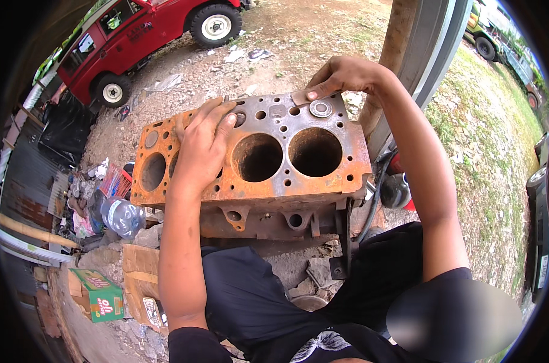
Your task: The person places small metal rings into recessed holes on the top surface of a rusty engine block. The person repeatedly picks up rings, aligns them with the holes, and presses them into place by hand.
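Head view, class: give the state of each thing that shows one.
Engine block: rusty orange, greyer toward right
Two rightmost bores: uncovered
Left hand: resting on the block
Right hand: at block's rear edge
Brown sheet: under right thumb
Red vehicle: standing on its wheels

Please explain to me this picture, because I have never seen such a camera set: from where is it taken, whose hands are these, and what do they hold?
There is no machine arm here. A wide fisheye camera on a person's head looks down, so straight edges bend near the rim. The bare hands are the wearer's own.

Before them stands a rusty engine block, with large round openings in its top. The left hand rests on the top; whether it holds anything is hidden. The right hand holds a thin brown piece at the far edge, beside a round metal disc.

Beyond the block is a red vehicle.
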Demonstrator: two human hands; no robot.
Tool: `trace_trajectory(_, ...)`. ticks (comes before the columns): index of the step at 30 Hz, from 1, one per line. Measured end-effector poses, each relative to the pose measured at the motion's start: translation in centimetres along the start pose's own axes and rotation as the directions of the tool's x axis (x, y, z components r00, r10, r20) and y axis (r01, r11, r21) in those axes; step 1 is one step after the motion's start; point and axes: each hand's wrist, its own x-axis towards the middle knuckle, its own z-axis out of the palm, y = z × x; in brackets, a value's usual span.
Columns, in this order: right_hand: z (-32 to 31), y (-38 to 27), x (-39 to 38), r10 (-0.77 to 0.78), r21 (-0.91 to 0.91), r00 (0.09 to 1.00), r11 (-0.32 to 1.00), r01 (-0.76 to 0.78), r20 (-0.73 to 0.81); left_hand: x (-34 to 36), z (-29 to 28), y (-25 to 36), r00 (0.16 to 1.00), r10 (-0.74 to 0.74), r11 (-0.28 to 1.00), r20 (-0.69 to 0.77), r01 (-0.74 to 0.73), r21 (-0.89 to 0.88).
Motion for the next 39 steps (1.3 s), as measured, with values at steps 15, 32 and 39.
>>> trace_trajectory(15, 0.5, 1.2, 1.4, 0.059, 0.033, 0.998, 0.998, -0.060, 0.017, 0.3, 0.2, -0.1, 1.000, -0.008, 0.997, 0.016, 0.009, -0.079)
trace_trajectory(32, 2.5, -2.3, 0.6, 0.060, -0.127, 0.991, 0.989, -0.075, -0.120, 0.4, -0.2, 0.1, 0.999, -0.020, 0.998, 0.049, 0.022, -0.055)
trace_trajectory(39, 0.5, 2.0, 0.9, -0.012, 0.186, 1.000, 0.983, 0.011, 0.004, 0.2, 0.1, -0.1, 0.999, 0.006, 0.997, 0.050, -0.002, -0.071)
